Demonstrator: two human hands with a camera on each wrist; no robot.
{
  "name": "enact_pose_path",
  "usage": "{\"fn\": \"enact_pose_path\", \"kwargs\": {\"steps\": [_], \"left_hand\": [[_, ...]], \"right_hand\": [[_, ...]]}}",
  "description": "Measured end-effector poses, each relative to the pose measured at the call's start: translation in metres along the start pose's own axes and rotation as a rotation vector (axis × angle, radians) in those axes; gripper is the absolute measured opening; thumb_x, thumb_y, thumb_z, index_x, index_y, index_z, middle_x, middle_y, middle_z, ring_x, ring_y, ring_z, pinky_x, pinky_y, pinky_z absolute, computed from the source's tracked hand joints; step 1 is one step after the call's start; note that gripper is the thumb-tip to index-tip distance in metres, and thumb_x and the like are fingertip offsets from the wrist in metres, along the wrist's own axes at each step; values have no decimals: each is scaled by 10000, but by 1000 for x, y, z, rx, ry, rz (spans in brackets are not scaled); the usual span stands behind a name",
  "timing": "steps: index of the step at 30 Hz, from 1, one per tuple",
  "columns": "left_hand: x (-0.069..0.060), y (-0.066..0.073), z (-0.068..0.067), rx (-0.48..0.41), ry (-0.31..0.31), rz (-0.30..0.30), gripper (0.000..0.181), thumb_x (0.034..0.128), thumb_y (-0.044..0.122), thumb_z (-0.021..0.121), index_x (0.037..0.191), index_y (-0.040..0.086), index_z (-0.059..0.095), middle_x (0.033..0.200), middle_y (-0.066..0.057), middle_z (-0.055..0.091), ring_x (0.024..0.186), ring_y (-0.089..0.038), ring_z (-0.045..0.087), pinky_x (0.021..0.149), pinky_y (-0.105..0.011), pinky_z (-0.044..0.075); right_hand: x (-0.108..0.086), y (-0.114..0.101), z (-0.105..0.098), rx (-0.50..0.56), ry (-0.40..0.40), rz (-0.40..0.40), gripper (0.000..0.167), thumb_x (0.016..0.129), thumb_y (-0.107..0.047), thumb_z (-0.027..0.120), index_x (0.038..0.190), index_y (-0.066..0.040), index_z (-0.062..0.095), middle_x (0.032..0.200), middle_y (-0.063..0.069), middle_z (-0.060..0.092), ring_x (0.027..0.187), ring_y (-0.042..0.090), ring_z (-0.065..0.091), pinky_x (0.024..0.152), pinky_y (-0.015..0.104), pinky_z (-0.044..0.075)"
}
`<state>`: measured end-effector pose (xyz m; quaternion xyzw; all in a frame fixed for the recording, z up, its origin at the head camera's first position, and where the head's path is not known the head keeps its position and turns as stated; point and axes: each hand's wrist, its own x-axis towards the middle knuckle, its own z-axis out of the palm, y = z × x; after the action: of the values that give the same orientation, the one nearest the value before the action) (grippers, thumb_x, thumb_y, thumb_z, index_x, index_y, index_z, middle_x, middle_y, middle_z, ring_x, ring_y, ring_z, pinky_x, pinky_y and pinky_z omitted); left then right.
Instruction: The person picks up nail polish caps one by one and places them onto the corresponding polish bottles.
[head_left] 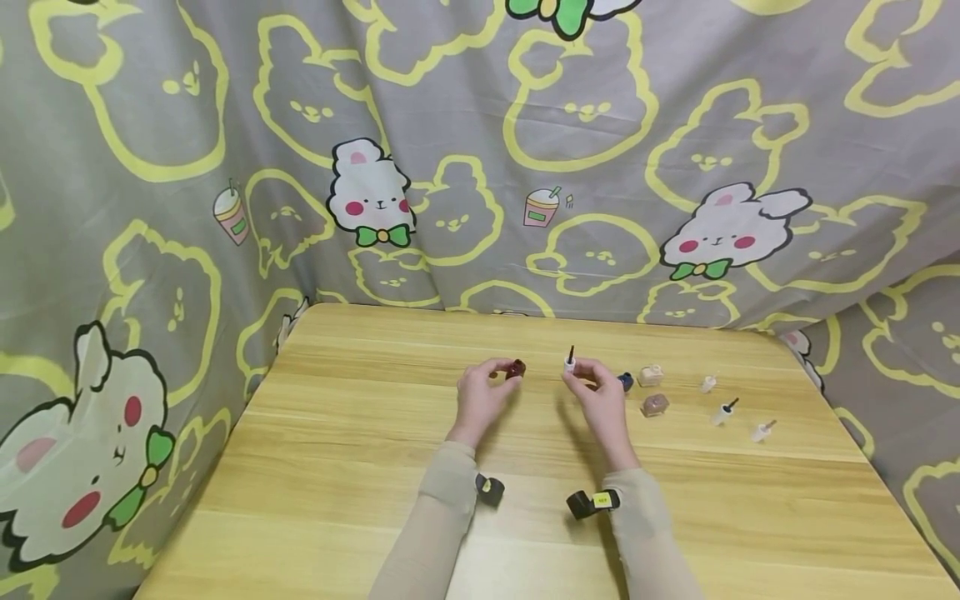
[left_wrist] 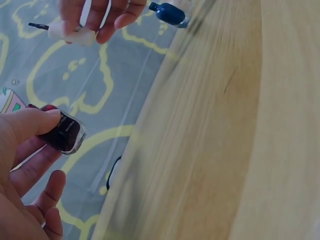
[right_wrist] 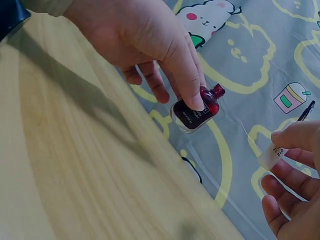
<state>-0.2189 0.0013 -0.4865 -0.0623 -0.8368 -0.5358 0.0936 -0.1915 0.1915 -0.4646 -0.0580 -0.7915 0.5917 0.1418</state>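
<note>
My left hand [head_left: 478, 402] pinches an uncapped dark red nail polish bottle [head_left: 516, 369] between thumb and fingers. The bottle's threaded neck and black label [right_wrist: 192, 116] show in the right wrist view. To its right, my right hand [head_left: 606, 410] pinches a white nail polish cap [head_left: 569, 366], its dark brush [right_wrist: 306, 110] pointing up and away. Bottle and cap are apart, both held above the table. Just beyond the right hand stands an open blue nail polish bottle [head_left: 626, 382], partly hidden by that hand in the head view.
Right of the hands stand a cream nail polish bottle [head_left: 650, 376] and a mauve one [head_left: 655, 405]. Farther right are three white brush caps [head_left: 708, 383], two with brushes plainly visible. A patterned curtain [head_left: 450, 208] hangs behind the wooden table [head_left: 337, 467].
</note>
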Motion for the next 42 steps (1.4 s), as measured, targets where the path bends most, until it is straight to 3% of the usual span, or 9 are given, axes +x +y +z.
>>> {"fn": "enact_pose_path", "kwargs": {"steps": [5, 14, 21, 27, 33, 42], "left_hand": [[0, 1, -2, -1, -4, -7, 308, 802, 217, 786, 1098, 169, 717, 1068, -14, 739, 972, -234, 575, 871, -395, 385], [0, -1, -5, -9, 3, -2, 312, 805, 192, 783, 1107, 148, 717, 1068, -37, 738, 976, -266, 587, 865, -381, 402], [1, 0, -4, -22, -3, -5, 323, 809, 181, 779, 1125, 169, 715, 1079, -24, 733, 982, -240, 573, 872, -379, 404], [2, -1, -3, -16, 1, 11, 327, 812, 193, 779, 1132, 166, 716, 1105, -35, 732, 987, -245, 587, 880, -391, 423], [2, -1, 0, -2, 19, 51, 316, 802, 172, 785, 1112, 155, 723, 1104, -46, 738, 958, -253, 606, 875, -399, 436], [1, -1, 2, 16, 29, 85, 310, 792, 148, 793, 1095, 149, 727, 1092, -54, 742, 938, -257, 622, 917, -427, 406]], "right_hand": [[3, -1, 3, 13, -1, 4, 244, 880, -114, 712, 1102, -21, 672, 1037, 134, 679, 891, 23, 594, 749, 146, 496], [5, -2, 4, 43, -22, -29, 244, 884, -114, 709, 1099, -4, 674, 958, 68, 647, 877, 16, 608, 797, 141, 499], [3, -12, -5, 67, -51, 0, 289, 915, -151, 680, 1160, 0, 649, 1135, 197, 660, 922, 18, 605, 802, 132, 497], [6, -6, -7, 49, -51, 25, 310, 913, -195, 687, 1175, -32, 654, 1140, 168, 664, 927, 11, 603, 789, 143, 501], [2, -21, -13, 51, -54, 60, 297, 907, -122, 684, 1174, 3, 649, 1108, 154, 665, 891, -15, 590, 761, 133, 492], [-8, -40, -18, 49, -55, 16, 288, 900, -76, 681, 1156, 51, 643, 1092, 153, 664, 862, 7, 584, 737, 131, 485]]}}
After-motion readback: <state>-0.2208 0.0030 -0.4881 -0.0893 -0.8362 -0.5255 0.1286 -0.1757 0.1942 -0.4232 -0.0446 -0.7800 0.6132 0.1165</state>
